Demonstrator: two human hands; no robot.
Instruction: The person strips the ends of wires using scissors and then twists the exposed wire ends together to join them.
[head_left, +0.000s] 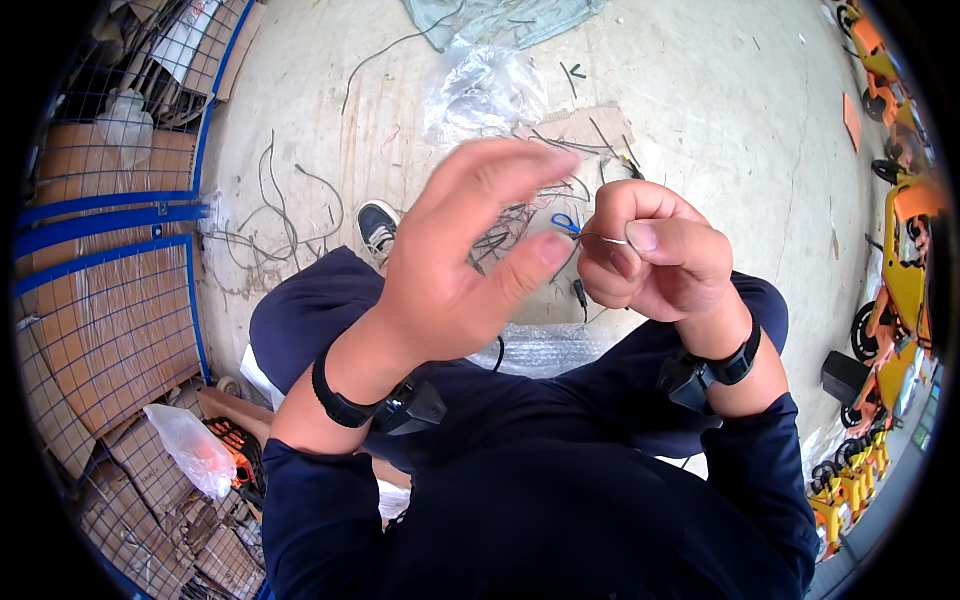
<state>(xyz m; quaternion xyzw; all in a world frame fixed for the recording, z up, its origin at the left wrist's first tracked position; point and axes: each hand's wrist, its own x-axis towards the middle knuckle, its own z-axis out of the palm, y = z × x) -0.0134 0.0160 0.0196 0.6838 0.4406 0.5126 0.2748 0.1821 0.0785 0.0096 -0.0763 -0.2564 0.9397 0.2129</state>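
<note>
My right hand [655,250] pinches a thin wire [612,241] between thumb and bent forefinger. A bare silvery stretch of the wire shows beside the thumb, and a darker part runs left. Facing it, my left hand [465,255] is slightly blurred, with thumb and fingers spread apart and nothing visible between them. The wire's dark part passes close to the left thumb tip; whether they touch I cannot tell. Below the hands, on the floor, lie a blue loop handle [565,222], perhaps of scissors, and a tangle of cables [495,238], partly hidden by my left hand.
Clear plastic film [480,95] and a cardboard piece [585,128] lie on the floor ahead. Loose black cables [285,235] spread at the left, near my shoe [378,225]. A blue mesh cage [195,300] holds cardboard. Yellow and orange wheeled machines [905,240] line the right.
</note>
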